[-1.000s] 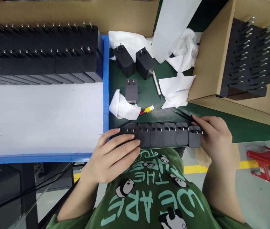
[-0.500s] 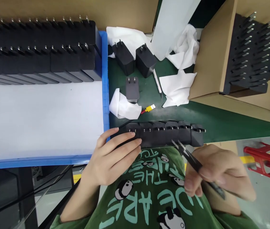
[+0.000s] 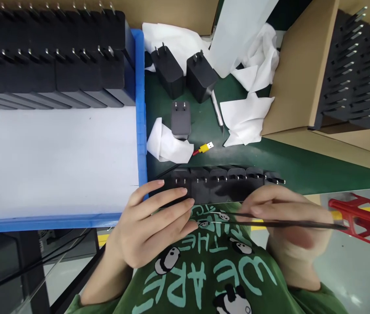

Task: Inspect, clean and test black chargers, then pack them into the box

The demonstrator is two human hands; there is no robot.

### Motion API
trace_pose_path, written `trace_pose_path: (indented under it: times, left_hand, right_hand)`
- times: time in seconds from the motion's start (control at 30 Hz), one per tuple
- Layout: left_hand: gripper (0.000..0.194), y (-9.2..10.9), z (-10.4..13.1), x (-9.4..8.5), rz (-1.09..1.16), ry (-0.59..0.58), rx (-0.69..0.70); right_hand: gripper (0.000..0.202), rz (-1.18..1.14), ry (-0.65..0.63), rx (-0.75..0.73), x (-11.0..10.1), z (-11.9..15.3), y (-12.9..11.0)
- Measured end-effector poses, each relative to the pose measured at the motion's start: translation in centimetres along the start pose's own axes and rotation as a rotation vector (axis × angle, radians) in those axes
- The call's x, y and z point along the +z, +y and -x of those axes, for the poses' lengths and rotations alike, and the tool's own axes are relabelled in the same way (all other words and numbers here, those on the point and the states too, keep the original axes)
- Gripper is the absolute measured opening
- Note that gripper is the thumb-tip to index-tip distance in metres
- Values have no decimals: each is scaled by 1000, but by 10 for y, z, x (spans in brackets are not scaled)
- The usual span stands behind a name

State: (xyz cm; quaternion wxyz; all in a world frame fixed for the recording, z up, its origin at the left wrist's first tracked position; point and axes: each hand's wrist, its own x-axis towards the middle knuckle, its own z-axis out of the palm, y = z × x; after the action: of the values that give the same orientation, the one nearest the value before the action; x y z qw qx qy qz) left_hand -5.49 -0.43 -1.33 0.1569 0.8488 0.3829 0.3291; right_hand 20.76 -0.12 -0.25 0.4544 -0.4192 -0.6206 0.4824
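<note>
A row of black power adapters (image 3: 219, 187) with metal prongs lies along the near edge of the green table. At its left end rests my left hand (image 3: 158, 222), fingers stretched out and lying over the adapters. My right hand (image 3: 289, 207) is closed around dark tweezers (image 3: 315, 224), beside the row's right end. The tweezers lie nearly level, with thin tips pointing left toward my left hand. Part of the row's right side is covered by my right hand, which is somewhat blurred. Just beyond the row lies a yellow USB plug (image 3: 206, 147) on a red cable.
At left, a blue-rimmed tray (image 3: 141, 109) carries rows of black adapters. Three single adapters (image 3: 181, 120) stand mid-table among white crumpled wipes (image 3: 245, 120) and a slim craft knife (image 3: 217, 111). A cardboard box (image 3: 297, 74) with more adapters is at right.
My right hand has turned the tweezers from slanting to nearly level and moved them left, closer to the row. My left hand stays almost in place. The view has shifted slightly.
</note>
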Motion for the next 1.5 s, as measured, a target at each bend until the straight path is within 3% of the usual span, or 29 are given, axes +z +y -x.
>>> trace_pose_path:
  times: [0.1, 0.2, 0.37, 0.6, 1.5]
  left_hand:
    - [8, 0, -3, 0, 8, -13, 8]
    - [9, -1, -5, 0, 13, -6, 11]
    - [9, -2, -5, 0, 26, -7, 24]
    - [11, -3, -3, 0, 34, -10, 37]
    - [10, -3, -5, -2, 10, -36, 40]
  right_hand:
    - [21, -55, 13, 23, 5, 1, -2]
    - [31, 18, 6, 75, 9, -1, -5]
    - [41, 28, -93, -127, 15, -6, -2]
    - [39, 100, -135, -121, 18, -5, 1]
    - [38, 123, -117, -155, 21, -10, 0]
